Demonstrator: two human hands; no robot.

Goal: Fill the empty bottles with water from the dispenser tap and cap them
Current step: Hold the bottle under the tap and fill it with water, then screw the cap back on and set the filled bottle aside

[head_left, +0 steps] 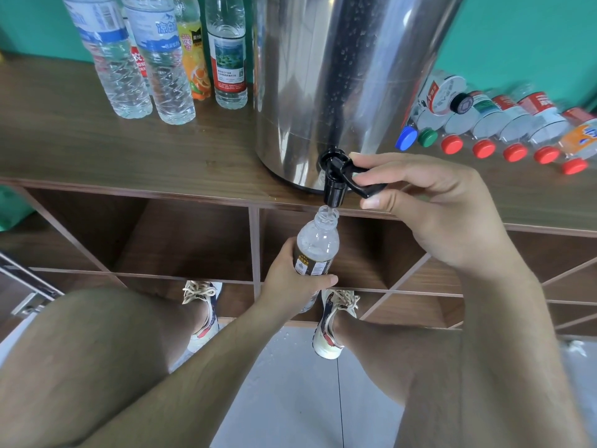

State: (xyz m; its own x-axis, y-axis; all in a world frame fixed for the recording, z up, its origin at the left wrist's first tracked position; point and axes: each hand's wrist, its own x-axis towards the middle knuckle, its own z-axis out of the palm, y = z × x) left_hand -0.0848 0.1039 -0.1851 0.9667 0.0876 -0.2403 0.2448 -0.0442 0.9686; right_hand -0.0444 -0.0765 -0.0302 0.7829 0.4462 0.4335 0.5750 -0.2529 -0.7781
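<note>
head view: left grip [290,282] holds bottle [318,244] under tap [332,187] at counter [129,150] edge; right grip [436,215] pinches its lever [363,187].

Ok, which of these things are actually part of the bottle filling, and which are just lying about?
Part of the job:
open bottle under the tap, held by the left hand
right hand gripping the tap's lever
steel dispenser
standing bottles left of the dispenser
capped bottles lying right of it

Just about:
green thing at the left edge
metal frame lower left
shelf compartments
</note>
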